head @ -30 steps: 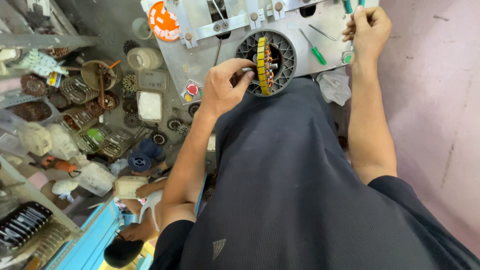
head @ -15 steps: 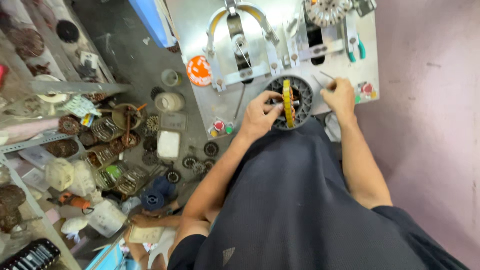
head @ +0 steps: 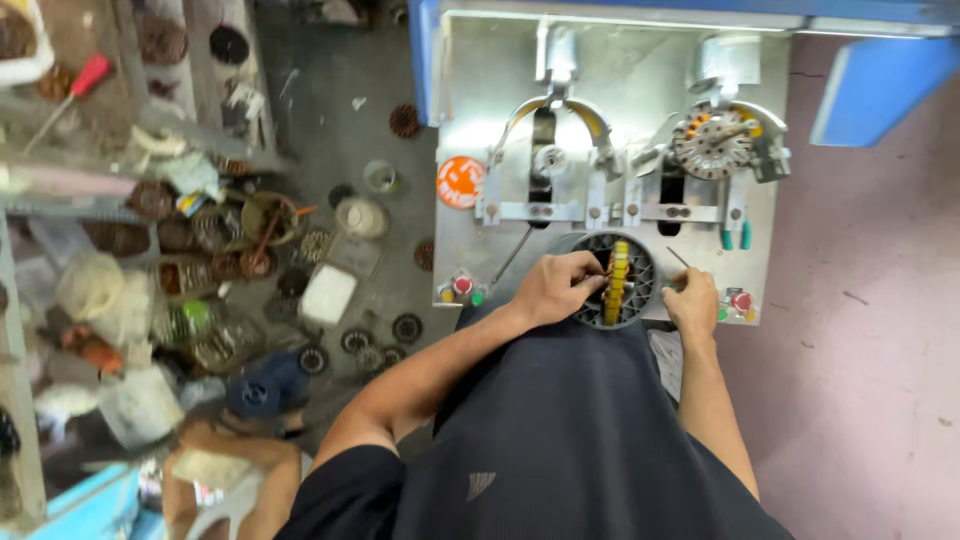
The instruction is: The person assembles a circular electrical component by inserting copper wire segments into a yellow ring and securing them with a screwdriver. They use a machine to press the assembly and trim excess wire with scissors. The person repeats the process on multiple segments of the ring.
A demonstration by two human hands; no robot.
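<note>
Yellow winding strip (long axis vertical) pinched by left hand.

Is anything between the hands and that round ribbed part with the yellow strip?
Nothing visible. The left hand already rests on the round ribbed part, fingers at its yellow strip. The right hand sits at its right edge.

A grey machine panel carries a round ribbed stator.
</note>
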